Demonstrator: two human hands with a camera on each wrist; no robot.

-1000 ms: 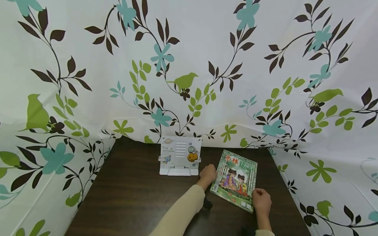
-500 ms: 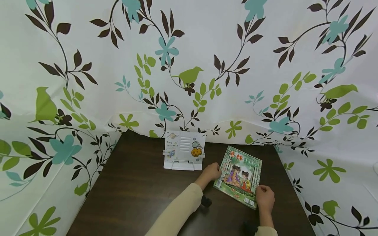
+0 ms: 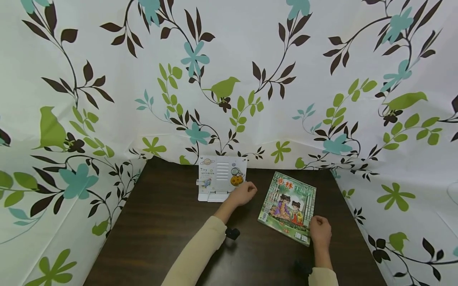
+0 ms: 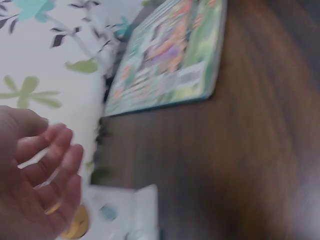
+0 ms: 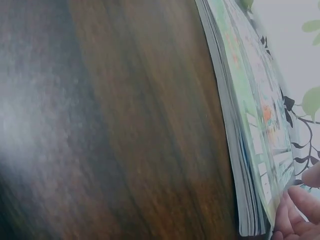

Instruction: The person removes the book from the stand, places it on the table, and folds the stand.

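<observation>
A magazine [image 3: 288, 208] with a green illustrated cover lies tilted on the dark wooden table. My right hand [image 3: 320, 232] is at its lower right edge; in the right wrist view the fingertips [image 5: 287, 212] are right at the corner of the cover, beside the page edges. To the left stands a white book stand [image 3: 222, 178] printed with "Tiny universe" and space pictures. My left hand [image 3: 242, 194] is at the stand's right side, overlapping its lower right corner in the head view. Its fingers [image 4: 60, 165] are loosely bent around nothing in the left wrist view.
The dark table [image 3: 168, 238] meets a white curtain [image 3: 250, 47] printed with leaves, birds and flowers at the back and sides. A black wrist camera [image 3: 232, 233] sits at the left sleeve.
My left hand has left the magazine's left edge and moved left and back to the white stand. My right hand stays at the magazine's right edge. The head view has shifted slightly.
</observation>
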